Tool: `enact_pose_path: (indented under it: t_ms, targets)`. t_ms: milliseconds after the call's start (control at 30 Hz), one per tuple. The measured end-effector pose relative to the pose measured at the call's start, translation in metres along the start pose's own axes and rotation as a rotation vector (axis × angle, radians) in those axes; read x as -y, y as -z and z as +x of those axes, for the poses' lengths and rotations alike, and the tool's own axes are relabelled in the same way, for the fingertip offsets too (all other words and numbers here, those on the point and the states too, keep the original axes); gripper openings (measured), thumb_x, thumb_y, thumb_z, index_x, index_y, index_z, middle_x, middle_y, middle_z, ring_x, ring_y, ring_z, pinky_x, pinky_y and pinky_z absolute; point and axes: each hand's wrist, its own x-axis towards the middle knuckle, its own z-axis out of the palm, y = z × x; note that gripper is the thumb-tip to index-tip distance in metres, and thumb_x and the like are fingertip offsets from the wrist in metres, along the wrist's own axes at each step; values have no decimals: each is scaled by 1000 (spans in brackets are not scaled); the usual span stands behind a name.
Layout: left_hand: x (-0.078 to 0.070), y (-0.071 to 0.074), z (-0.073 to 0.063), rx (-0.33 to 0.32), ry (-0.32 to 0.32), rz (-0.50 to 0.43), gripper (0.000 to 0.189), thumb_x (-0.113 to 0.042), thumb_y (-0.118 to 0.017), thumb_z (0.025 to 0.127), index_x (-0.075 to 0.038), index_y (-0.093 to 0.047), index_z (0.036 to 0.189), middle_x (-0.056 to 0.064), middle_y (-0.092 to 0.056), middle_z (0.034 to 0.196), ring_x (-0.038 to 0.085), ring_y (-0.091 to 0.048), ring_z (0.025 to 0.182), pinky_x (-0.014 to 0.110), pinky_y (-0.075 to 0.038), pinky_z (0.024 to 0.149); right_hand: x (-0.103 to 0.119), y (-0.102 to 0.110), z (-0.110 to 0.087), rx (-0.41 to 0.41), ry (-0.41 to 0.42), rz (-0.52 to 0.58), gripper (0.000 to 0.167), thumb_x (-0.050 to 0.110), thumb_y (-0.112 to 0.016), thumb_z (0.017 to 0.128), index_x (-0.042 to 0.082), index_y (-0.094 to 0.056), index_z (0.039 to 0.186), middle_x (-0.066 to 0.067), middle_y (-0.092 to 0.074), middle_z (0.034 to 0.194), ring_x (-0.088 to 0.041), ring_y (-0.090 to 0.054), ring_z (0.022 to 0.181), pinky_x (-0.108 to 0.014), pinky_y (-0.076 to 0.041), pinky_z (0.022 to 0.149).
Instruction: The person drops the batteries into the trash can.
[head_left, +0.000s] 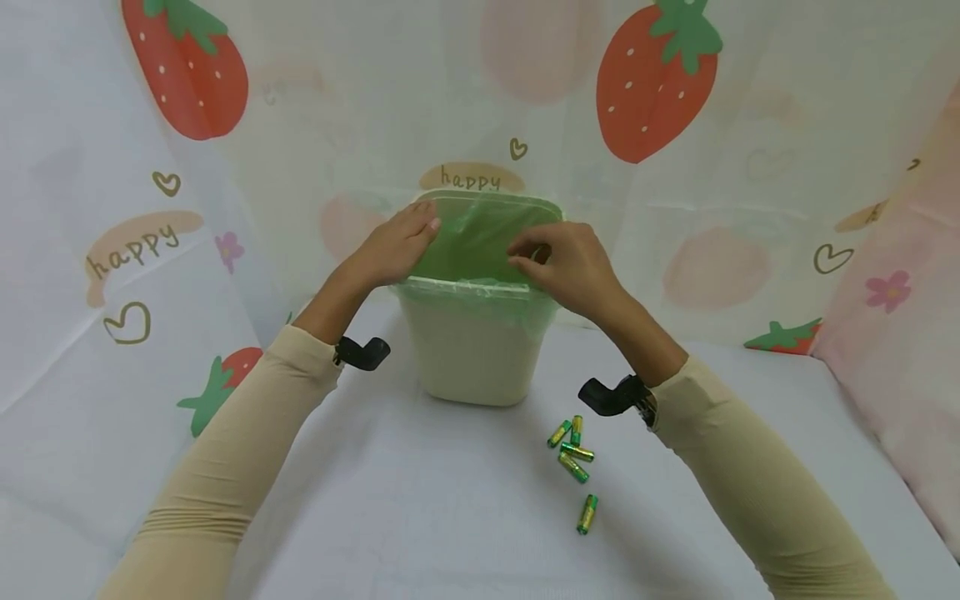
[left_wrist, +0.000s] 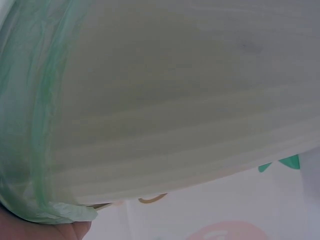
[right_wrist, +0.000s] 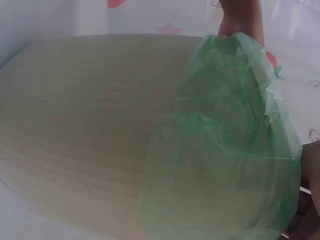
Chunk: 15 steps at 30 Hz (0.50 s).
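Note:
A cream bin (head_left: 472,350) stands upright on the white cloth, lined with a thin green plastic bag (head_left: 480,237) folded over its rim. My left hand (head_left: 401,242) rests on the left rim, fingers straight, touching the bag. At the right rim is my right hand (head_left: 566,262), its fingers curled and its thumb and forefinger tips close together over the opening; I cannot tell whether they pinch the bag. The left wrist view shows the green fold (left_wrist: 42,125) along the rim beside part of the left hand. In the right wrist view, the overhang (right_wrist: 220,170) hangs loose and wrinkled.
Several green-and-gold batteries (head_left: 576,452) lie in a group on the cloth, in front of the bin to the right. One more battery (head_left: 587,514) lies nearer to me. A strawberry-printed curtain (head_left: 360,100) hangs close behind the bin.

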Motion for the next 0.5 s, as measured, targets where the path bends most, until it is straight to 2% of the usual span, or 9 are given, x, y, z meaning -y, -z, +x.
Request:
enact_pose_path:
  t_ms: [367,500]
  targets:
    - [0,-2,1,-1,-4,-11,60,-30,-19,114,7,-9,159,21,-6,168,32,-1,156,43,-4,126,-2,9,-20,-187,77,100,5,6,-76,92,6,-80,96,-2,-76,87,-12,-66,74,-31,-56,66]
    - [-1,-1,0,-1,-5,-10,59,-30,-19,114,6,-9,159,21,-6,168,32,-1,156,44,-4,126,-5,12,-29,-232,88,90,5,7,-76,92,6,-80,96,-2,-76,86,-11,-66,73,-26,-55,64]
